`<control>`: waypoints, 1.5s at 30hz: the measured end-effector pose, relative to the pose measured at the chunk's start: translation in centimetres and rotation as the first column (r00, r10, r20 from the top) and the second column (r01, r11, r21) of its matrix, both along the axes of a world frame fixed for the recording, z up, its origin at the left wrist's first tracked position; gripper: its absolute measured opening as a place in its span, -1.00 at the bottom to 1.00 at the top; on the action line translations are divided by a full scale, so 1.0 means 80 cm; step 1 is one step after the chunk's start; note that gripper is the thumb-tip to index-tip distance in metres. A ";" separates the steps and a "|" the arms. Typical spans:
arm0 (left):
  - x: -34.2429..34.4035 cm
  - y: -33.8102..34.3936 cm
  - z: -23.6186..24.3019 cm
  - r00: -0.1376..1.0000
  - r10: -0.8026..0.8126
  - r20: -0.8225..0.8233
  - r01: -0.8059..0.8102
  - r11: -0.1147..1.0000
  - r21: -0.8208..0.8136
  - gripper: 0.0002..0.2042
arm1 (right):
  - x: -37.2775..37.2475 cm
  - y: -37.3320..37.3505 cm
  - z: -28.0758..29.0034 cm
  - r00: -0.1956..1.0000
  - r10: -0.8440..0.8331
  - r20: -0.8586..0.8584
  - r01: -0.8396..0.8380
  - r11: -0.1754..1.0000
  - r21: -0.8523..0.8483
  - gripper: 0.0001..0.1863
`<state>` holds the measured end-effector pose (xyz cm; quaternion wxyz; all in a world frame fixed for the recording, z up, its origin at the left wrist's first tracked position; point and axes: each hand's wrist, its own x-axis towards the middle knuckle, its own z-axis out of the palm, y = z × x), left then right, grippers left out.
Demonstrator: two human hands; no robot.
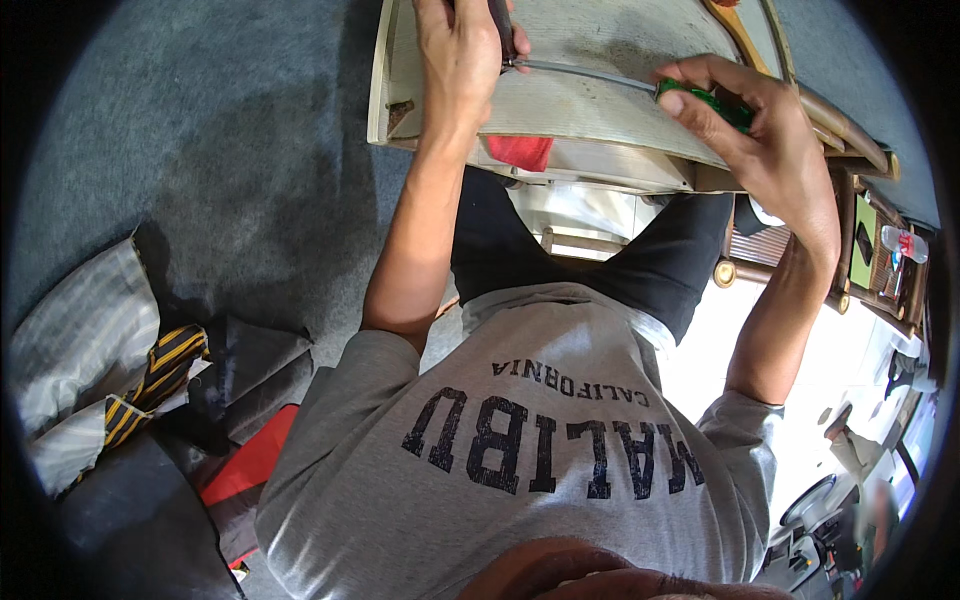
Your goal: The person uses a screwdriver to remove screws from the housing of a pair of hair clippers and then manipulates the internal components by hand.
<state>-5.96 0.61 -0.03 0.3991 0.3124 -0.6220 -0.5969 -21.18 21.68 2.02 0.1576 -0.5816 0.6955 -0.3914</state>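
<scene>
My left hand (462, 62) is closed around a dark brown, elongated piece (501, 28) over the worn, pale wooden table (590, 110). My right hand (770, 125) grips a screwdriver (712, 104) by its green, see-through handle. The screwdriver's long metal shaft points left across the tabletop, with its tip at the lower end of the dark piece. Whether the tip touches it or sits in it, I cannot tell. The top of the dark piece runs out of view.
A wooden-handled tool (742, 38) lies at the table's far right. Red cloth (520, 152) hangs below the front edge. To the right, a cane shelf (840, 240) holds a plastic bottle (900, 243) and a green item (863, 243). Folded sheets and bags (100, 330) lie at left.
</scene>
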 end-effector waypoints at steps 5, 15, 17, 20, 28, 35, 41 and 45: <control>-0.006 0.003 0.004 0.998 0.038 0.040 -0.037 0.999 -0.028 -0.58 | 0.010 -0.002 0.074 0.940 0.036 -0.339 0.034 0.980 0.198 -0.65; -0.006 0.004 0.006 0.995 0.083 0.058 -0.073 0.985 -0.155 -0.52 | -0.002 -0.008 0.106 0.772 0.192 -0.606 -0.077 0.975 0.210 -0.70; -0.004 0.002 0.005 0.991 0.065 0.115 -0.056 0.996 -0.073 -0.48 | 0.007 -0.008 0.120 0.818 0.212 -0.535 -0.056 0.954 0.293 -0.68; -0.001 0.002 0.002 0.990 0.063 0.126 -0.060 0.998 -0.027 -0.42 | 0.020 -0.011 0.103 0.821 0.093 -0.563 -0.003 0.987 0.158 -0.64; -0.014 0.009 0.006 0.999 0.018 0.043 -0.015 0.997 -0.069 -0.36 | 0.009 -0.008 0.116 0.784 0.137 -0.605 0.085 0.942 0.323 -0.62; -0.005 0.016 0.007 0.995 0.098 0.036 -0.095 0.992 -0.079 -0.39 | -0.002 -0.016 0.101 0.751 0.211 -0.625 -0.124 0.976 0.180 -0.60; -0.010 0.002 0.003 0.997 0.035 0.067 -0.032 0.999 -0.039 -0.46 | 0.011 -0.008 0.134 0.738 0.259 -0.623 -0.051 0.942 0.332 -0.64; 0.004 0.000 0.003 0.995 0.055 0.085 -0.054 0.998 -0.012 -0.51 | 0.005 -0.014 0.115 0.799 0.317 -0.510 -0.141 0.925 0.353 -0.63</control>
